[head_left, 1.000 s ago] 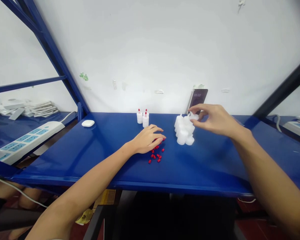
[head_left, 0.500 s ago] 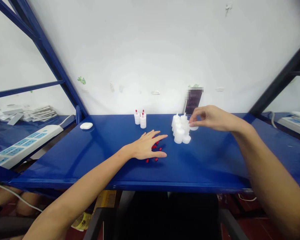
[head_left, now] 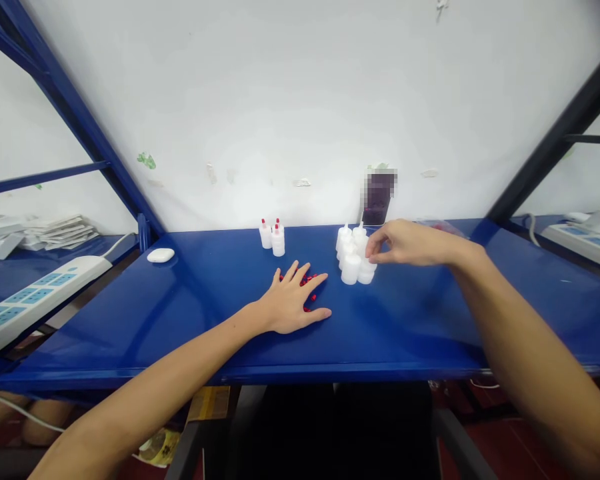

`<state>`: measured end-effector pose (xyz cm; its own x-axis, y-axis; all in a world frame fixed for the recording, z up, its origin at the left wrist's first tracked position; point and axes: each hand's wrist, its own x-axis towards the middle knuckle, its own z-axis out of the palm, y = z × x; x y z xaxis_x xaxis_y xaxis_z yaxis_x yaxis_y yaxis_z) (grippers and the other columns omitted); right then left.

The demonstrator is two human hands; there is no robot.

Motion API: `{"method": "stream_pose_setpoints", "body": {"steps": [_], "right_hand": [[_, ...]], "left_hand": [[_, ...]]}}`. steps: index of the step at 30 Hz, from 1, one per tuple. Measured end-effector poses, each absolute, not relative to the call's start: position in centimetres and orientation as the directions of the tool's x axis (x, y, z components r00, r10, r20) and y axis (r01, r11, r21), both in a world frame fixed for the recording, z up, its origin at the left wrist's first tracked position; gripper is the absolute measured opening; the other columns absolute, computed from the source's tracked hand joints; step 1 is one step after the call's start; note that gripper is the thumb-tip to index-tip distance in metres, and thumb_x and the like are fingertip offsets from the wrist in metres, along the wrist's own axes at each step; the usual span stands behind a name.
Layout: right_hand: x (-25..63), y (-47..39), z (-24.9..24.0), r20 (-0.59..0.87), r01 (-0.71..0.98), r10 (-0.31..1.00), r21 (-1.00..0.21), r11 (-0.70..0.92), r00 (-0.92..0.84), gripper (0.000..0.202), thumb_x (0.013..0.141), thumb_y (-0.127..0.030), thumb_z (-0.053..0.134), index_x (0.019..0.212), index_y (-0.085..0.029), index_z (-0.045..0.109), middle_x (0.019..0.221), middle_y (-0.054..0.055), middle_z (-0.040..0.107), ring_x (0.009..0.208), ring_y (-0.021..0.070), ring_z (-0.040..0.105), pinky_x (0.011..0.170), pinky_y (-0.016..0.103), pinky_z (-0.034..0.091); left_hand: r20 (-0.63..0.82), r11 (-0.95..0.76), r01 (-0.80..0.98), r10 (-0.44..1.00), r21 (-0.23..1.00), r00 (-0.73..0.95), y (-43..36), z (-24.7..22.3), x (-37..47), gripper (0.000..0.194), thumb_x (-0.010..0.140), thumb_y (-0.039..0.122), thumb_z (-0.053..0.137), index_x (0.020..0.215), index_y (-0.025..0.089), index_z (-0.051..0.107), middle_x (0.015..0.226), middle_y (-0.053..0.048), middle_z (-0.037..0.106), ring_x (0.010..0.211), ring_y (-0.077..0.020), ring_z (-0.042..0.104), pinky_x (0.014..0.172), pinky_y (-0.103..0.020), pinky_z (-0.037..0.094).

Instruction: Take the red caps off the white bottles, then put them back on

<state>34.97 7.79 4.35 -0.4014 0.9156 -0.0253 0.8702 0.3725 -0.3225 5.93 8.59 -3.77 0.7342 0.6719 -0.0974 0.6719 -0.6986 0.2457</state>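
My left hand (head_left: 293, 300) is spread flat over several small red caps (head_left: 310, 280), some showing between and beside its fingers. My right hand (head_left: 400, 241) is closed around a white squeeze bottle (head_left: 367, 265) at the right side of a tight cluster of white bottles (head_left: 350, 267). Pointed nozzles rise from the bottles at the back of this cluster. The right fingers partly hide the held bottle. Farther back on the left, three white bottles with red tips (head_left: 278, 241) stand upright close together.
A dark phone-like screen (head_left: 379, 200) leans on the wall behind the cluster. On the blue table (head_left: 220, 333) lies a small white rounded case (head_left: 161, 255). A white power strip (head_left: 40, 300) and flat white pieces (head_left: 60, 233) are at left. Blue frame posts stand on both sides.
My right hand has brought its bottle left and nearer, against the cluster. My left hand has lowered and spread onto the red caps. The whole view has shifted slightly.
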Motion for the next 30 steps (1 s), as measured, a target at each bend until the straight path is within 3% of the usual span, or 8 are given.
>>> {"method": "stream_pose_setpoints", "body": {"steps": [8, 11, 16, 18, 21, 24, 27, 30], "right_hand": [[35.2, 8.2, 3.7, 0.025, 0.837, 0.898, -0.353, 0.419, -0.439, 0.014, 0.079, -0.032, 0.068, 0.083, -0.025, 0.079, 0.086, 0.003, 0.078, 0.075, 0.0244, 0.071, 0.067, 0.037, 0.053], [35.2, 8.3, 3.5, 0.017, 0.837, 0.898, -0.354, 0.416, -0.439, 0.014, 0.079, -0.032, 0.067, 0.083, -0.025, 0.079, 0.085, 0.003, 0.078, 0.073, 0.0238, 0.071, 0.065, 0.036, 0.053], [35.1, 8.3, 3.5, 0.004, 0.831, 0.893, -0.364, 0.421, -0.451, 0.015, 0.077, -0.032, 0.068, 0.084, -0.024, 0.079, 0.084, 0.004, 0.078, 0.071, 0.0242, 0.070, 0.064, 0.036, 0.052], [35.0, 8.1, 3.8, 0.008, 0.848, 0.906, -0.346, 0.400, -0.424, 0.016, 0.078, -0.033, 0.067, 0.086, -0.024, 0.076, 0.084, 0.004, 0.077, 0.067, 0.0212, 0.067, 0.061, 0.033, 0.050], [34.6, 7.4, 4.5, 0.084, 0.868, 0.931, -0.339, 0.363, -0.356, 0.016, 0.078, -0.037, 0.066, 0.077, -0.021, 0.069, 0.071, 0.001, 0.071, 0.056, 0.0153, 0.059, 0.054, 0.028, 0.042], [34.4, 7.2, 4.6, 0.291, 0.846, 0.922, -0.395, 0.359, -0.255, 0.025, 0.081, -0.041, 0.064, 0.068, -0.020, 0.062, 0.057, -0.001, 0.060, 0.052, 0.0137, 0.051, 0.052, 0.028, 0.038], [34.5, 7.7, 3.6, 0.526, 0.836, 0.844, -0.412, 0.362, -0.106, 0.028, 0.084, -0.041, 0.058, 0.065, -0.021, 0.057, 0.054, -0.001, 0.054, 0.052, 0.0140, 0.047, 0.053, 0.029, 0.036], [34.8, 9.0, 2.1, 0.650, 0.864, 0.760, -0.374, 0.337, -0.015, 0.026, 0.085, -0.037, 0.055, 0.064, -0.022, 0.053, 0.053, 0.000, 0.052, 0.051, 0.0147, 0.046, 0.054, 0.030, 0.037]], "left_hand": [[0.077, -0.695, 0.654, 0.701, 0.300, 0.709, 10.6, -5.3, 7.0, 0.059, 0.099, 0.055, 0.041, 0.151, 0.028, 0.039, 0.162, -0.013, 0.029, 0.151, -0.0358, 0.023, 0.120, -0.062, 0.021], [0.172, -0.701, 0.627, 0.701, 0.339, 0.692, 11.9, -5.5, 7.8, 0.049, 0.100, 0.045, 0.043, 0.141, 0.020, 0.053, 0.152, -0.013, 0.047, 0.143, -0.0308, 0.042, 0.119, -0.052, 0.032], [0.245, -0.696, 0.514, 0.684, 0.502, 0.687, 13.1, -5.1, 8.2, 0.053, 0.105, 0.045, 0.023, 0.116, 0.020, 0.069, 0.124, -0.007, 0.069, 0.117, -0.0238, 0.063, 0.106, -0.040, 0.047], [0.220, -0.685, 0.498, 0.680, 0.532, 0.699, 12.9, -4.8, 7.8, 0.056, 0.105, 0.050, 0.020, 0.123, 0.022, 0.066, 0.130, -0.005, 0.067, 0.124, -0.0246, 0.059, 0.109, -0.042, 0.044], [0.131, -0.691, 0.547, 0.669, 0.472, 0.731, 12.0, -4.5, 7.1, 0.061, 0.100, 0.064, 0.030, 0.144, 0.027, 0.050, 0.152, -0.007, 0.049, 0.145, -0.0322, 0.038, 0.120, -0.055, 0.028], [0.043, -0.695, 0.592, 0.662, 0.408, 0.748, 10.9, -4.0, 6.6, 0.073, 0.092, 0.076, 0.036, 0.151, 0.032, 0.039, 0.161, -0.010, 0.033, 0.151, -0.0396, 0.023, 0.119, -0.066, 0.018], [0.029, -0.698, 0.608, 0.666, 0.378, 0.746, 9.8, -3.7, 6.8, 0.078, 0.089, 0.080, 0.037, 0.152, 0.034, 0.037, 0.163, -0.012, 0.028, 0.152, -0.0414, 0.017, 0.118, -0.069, 0.015], [0.066, -0.726, 0.606, 0.657, 0.324, 0.751, 8.9, -3.9, 7.3, 0.082, 0.085, 0.081, 0.042, 0.152, 0.034, 0.037, 0.164, -0.012, 0.025, 0.153, -0.0435, 0.011, 0.118, -0.071, 0.010]]}}
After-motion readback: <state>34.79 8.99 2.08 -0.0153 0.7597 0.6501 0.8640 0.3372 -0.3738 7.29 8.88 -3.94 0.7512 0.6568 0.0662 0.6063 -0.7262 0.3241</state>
